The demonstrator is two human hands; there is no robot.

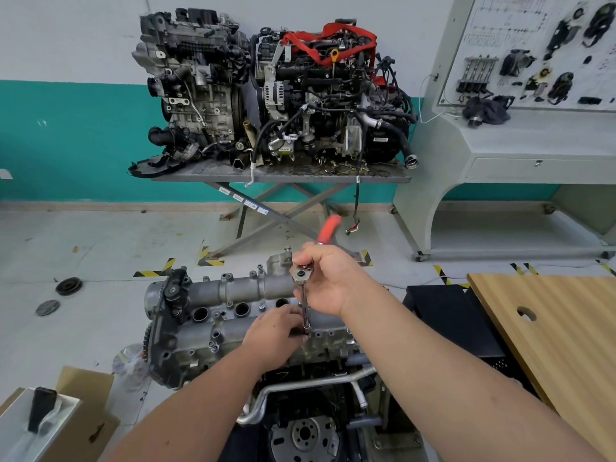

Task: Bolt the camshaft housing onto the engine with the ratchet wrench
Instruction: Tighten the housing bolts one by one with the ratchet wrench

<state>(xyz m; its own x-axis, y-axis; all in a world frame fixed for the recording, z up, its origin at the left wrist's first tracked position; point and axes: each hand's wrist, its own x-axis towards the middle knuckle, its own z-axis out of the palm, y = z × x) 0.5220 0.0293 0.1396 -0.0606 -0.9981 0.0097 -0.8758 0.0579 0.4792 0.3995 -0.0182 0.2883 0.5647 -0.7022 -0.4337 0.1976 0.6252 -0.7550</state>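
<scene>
- The right hand (328, 278) is curled around the ratchet wrench (301, 273) just behind its round chrome head; the red handle end (328, 229) pokes out beyond the knuckles, blurred.
- From the wrench head a slim chrome extension bar (305, 308) runs down to the near edge of the camshaft housing (233, 315), its lower tip meeting the metal right by the left fingers.
- The left hand (271, 333) lies on the housing with fingers bent at the foot of the bar; they seem to pinch it or a socket there, but the exact contact is too small to tell.
- The camshaft housing, grey cast metal with a row of round wells, sits on top of the engine (300, 411), which stands directly in front of the person; a timing sprocket and black cover show at its left end.
- A wooden board (550, 345) with a round hole lies to the right, and an opened cardboard box (66, 418) to the lower left.
- Across the floor, two more engines (266, 88) stand on a scissor-leg metal table (283, 176) against the teal and white wall.
- A grey training panel (533, 78) with mounted parts stands at far right.
</scene>
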